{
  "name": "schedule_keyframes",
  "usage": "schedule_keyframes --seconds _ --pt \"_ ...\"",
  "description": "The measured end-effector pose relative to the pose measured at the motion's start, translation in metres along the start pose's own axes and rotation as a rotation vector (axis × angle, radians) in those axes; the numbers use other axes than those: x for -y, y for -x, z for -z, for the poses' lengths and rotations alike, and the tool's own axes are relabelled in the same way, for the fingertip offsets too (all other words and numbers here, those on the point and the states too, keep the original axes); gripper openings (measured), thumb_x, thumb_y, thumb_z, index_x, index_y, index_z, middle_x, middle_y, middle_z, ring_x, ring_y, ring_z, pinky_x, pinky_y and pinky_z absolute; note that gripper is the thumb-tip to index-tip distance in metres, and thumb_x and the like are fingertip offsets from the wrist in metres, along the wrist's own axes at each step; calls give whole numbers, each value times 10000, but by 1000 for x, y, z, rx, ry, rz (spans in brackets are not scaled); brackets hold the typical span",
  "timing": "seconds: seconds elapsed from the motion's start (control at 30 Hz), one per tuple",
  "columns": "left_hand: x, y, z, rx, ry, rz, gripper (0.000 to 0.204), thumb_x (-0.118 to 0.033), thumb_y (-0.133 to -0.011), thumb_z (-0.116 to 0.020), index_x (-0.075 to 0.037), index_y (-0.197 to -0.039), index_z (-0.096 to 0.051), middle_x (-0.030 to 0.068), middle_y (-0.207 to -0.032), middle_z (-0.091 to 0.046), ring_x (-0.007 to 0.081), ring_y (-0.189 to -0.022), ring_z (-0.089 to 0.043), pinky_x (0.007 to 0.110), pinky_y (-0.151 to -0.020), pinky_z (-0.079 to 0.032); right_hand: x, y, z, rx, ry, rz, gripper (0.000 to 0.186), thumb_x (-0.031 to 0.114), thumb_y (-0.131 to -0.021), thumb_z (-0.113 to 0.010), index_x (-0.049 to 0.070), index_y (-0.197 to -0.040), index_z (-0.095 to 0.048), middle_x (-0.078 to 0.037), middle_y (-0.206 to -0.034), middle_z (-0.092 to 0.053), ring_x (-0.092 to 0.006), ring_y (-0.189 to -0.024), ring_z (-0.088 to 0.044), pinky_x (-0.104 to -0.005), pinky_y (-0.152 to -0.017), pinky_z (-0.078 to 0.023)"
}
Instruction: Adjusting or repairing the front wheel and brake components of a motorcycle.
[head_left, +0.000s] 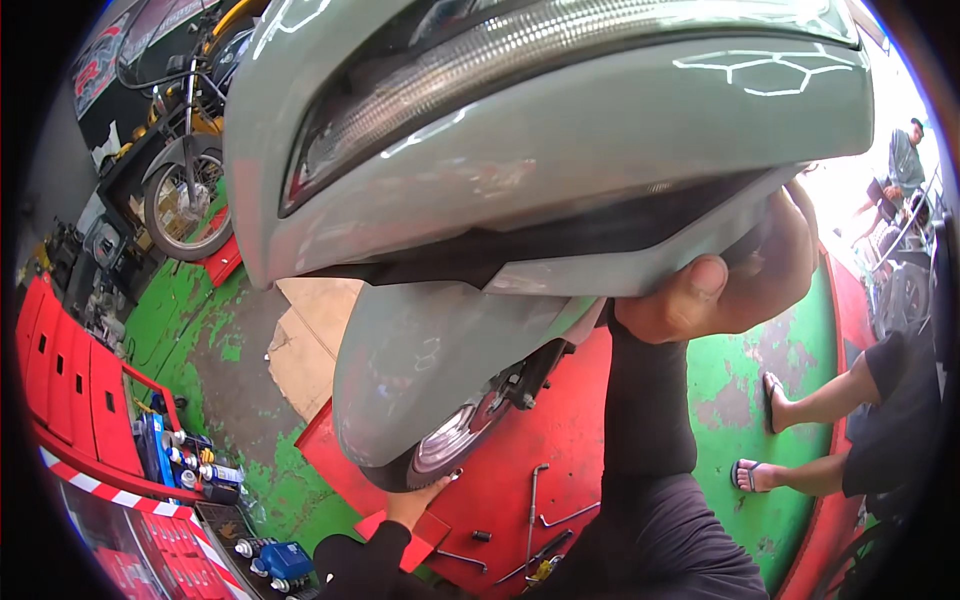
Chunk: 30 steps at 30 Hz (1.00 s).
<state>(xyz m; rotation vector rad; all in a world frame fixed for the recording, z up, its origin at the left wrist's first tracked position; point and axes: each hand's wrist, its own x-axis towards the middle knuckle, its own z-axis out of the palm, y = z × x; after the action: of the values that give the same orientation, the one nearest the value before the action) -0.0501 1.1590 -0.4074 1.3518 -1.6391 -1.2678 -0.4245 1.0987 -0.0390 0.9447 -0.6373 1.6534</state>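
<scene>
A grey-green scooter front panel (pixel 500 180) with a long clear headlight lens (pixel 420 100) fills the upper view. My right hand (pixel 745 270) is closed on the panel's lower right edge, thumb on the near side; its other fingers are partly hidden behind it. Below hangs the matching front mudguard (pixel 410 350) over the front wheel (pixel 455 440). Low beside the tyre is my left hand (pixel 418 502), its fingers together at a small shiny bit that I cannot make out.
Several hand tools, among them a long-handled wrench (pixel 533 515), lie on the red platform (pixel 560 440). Flattened cardboard (pixel 308 345) is on the green floor. Spray cans (pixel 205 465) and a red cabinet (pixel 75 385) stand left. A person's sandalled feet (pixel 760 475) are at right; another motorcycle (pixel 185 195) stands behind.
</scene>
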Motion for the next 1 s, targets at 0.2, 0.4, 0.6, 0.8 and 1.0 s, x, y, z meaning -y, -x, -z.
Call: schedule_keyframes --seconds 0.2,0.4,0.6,0.8,1.0 --pt "8 12 73 61 186 40 1035 -141 -619 -946 -26 -1477 -377 159 -1429 -524 290 -1287 -541 395 -1103 -405 6 3 2 58 -43 -12 704 584 -879 -500 -41 -1198 -562 -209 -1145 -597 -285 -984 -588 -405 -879 -461" --pt "-73 27 89 20 252 -196 1218 -176 -538 -973 -50 -1530 -277 168 -1482 -445 322 -1345 -470 429 -1128 -358 9 1 20 163 -61 -78 658 608 -929 -483 35 -1251 -477 -166 -1217 -517 -273 -1096 -517 -394 -965 -414" --pt "-80 9 83 103 288 -226 1147 -212 -582 -954 -61 -1520 -310 166 -1467 -448 303 -1314 -480 432 -1097 -375 17 17 49 85 83 -279 632 573 -961 -430 22 -1268 -465 -167 -1245 -487 -283 -1136 -471 -397 -1031 -341" --pt "-63 19 69 -118 533 -218 764 -251 -848 -776 -46 -1464 -373 135 -1341 -515 256 -1185 -535 384 -1057 -395 92 176 228 823 612 -1215 274 252 -991 -536 -9 -1071 -561 -190 -953 -638 -310 -830 -604 -392 -823 -493" --pt "-17 67 46 71 302 106 228 -162 -977 -582 -64 -1172 -515 67 -1022 -593 150 -845 -587 281 -804 -488 212 267 313 2068 788 -1480 390 373 -806 -712 -9 -884 -721 -223 -871 -725 -416 -795 -695 -452 -722 -568"
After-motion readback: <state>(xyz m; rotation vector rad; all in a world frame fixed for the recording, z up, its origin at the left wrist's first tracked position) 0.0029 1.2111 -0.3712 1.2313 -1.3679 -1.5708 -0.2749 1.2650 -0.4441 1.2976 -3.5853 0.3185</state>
